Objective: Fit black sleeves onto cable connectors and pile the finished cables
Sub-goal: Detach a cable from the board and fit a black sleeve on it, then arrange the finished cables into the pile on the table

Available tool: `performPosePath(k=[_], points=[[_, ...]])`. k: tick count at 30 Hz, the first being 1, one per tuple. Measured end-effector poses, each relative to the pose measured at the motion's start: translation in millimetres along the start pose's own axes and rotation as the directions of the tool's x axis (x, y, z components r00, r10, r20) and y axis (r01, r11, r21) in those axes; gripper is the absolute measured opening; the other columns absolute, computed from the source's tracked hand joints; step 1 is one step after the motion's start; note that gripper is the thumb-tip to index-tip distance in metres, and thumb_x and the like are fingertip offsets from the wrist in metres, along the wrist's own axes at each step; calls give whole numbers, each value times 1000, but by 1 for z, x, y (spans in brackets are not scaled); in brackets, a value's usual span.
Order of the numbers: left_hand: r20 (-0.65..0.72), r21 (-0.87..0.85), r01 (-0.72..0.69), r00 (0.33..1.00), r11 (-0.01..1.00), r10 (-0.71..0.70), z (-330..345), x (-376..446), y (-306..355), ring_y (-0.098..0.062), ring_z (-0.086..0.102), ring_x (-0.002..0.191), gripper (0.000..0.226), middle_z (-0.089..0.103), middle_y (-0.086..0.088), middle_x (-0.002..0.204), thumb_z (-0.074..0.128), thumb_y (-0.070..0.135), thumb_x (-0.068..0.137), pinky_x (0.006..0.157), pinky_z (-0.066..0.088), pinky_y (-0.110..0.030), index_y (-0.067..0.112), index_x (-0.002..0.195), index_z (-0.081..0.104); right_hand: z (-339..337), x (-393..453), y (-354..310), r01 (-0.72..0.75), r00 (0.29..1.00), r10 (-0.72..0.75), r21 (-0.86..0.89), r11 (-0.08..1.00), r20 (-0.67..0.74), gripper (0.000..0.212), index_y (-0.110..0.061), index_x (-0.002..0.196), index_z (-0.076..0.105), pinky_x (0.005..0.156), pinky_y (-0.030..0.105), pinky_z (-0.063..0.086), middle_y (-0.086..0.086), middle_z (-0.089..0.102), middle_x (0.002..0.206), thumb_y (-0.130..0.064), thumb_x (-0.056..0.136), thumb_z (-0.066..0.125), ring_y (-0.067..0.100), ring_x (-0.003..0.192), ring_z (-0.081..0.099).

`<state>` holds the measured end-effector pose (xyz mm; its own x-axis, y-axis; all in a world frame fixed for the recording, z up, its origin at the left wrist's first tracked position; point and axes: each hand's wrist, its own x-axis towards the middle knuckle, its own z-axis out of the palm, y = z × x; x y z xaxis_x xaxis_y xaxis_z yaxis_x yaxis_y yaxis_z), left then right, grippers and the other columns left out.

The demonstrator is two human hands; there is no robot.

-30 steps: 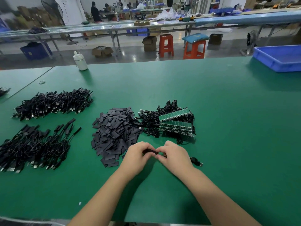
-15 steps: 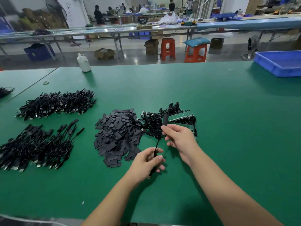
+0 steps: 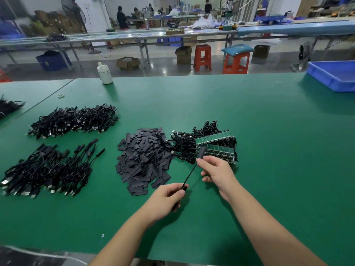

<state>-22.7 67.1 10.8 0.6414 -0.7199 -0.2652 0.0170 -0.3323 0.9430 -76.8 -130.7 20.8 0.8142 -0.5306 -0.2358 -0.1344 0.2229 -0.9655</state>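
Gripping one sleeved cable [image 3: 189,174], both hands' fingers [image 3: 203,163] pinch it; no writing legible.

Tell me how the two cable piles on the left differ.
The far pile is a tight tangle, mostly bare metal plugs showing. The near pile is looser and wider, with several black sleeved ends sticking out toward its far right. Both are black cables lying on the green table.

Matt black sleeves [image 3: 143,160] on smooth green table [image 3: 269,131].
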Motion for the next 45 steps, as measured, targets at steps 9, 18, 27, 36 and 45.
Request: performPosePath(k=[9, 18, 27, 36, 45], points=[[-640, 171, -11, 759, 985, 120, -140, 5, 15, -6, 66, 83, 25, 74, 9, 101, 71, 26, 88, 73, 50, -25, 35, 111, 71, -23, -8, 62, 292, 955, -187, -846, 445, 232, 25, -32, 112, 66, 84, 20, 38, -19, 54, 102, -48, 93, 61, -1, 98, 48], [-771, 636, 748, 628, 187, 110, -220, 3, -59, -33, 48, 112, 29, 56, -13, 128, 63, 21, 90, 91, 43, -44, 14, 117, 56, -25, -8, 62, 277, 959, -90, -819, 502, 270, 31, -38, 119, 63, 94, 24, 33, -19, 48, 111, -53, 92, 61, 2, 112, 40], [-424, 841, 125, 756, 527, 499, -66, 46, -47, -27, 39, 136, 50, 48, -11, 145, 52, 38, 96, 116, 27, -45, 15, 140, 52, -2, -4, 15, 280, 960, -151, -844, 457, 236, 20, -28, 93, 73, 72, 31, 54, -11, 68, 78, -34, 98, 54, 9, 71, 61], [-212, 907, -4, 860, 420, 465, 13, 66, -57, -24, 10, 150, 59, 23, -10, 161, 29, 51, 100, 122, -2, -34, 18, 149, 38, -25, 66, -61, 325, 828, -385, -909, -262, 407, 63, -21, 147, 45, 114, 38, 30, 3, 47, 149, -2, 88, 53, 26, 140, 36], [-213, 900, -7, 866, 436, 453, 14, 65, -60, -17, 13, 149, 63, 29, -3, 159, 24, 56, 99, 120, -4, -28, 19, 147, 41, -29, 109, -86, 255, 884, -330, -934, -250, 330, 43, -31, 126, 62, 72, 32, 54, -1, 70, 110, -4, 95, 49, 23, 96, 66]])
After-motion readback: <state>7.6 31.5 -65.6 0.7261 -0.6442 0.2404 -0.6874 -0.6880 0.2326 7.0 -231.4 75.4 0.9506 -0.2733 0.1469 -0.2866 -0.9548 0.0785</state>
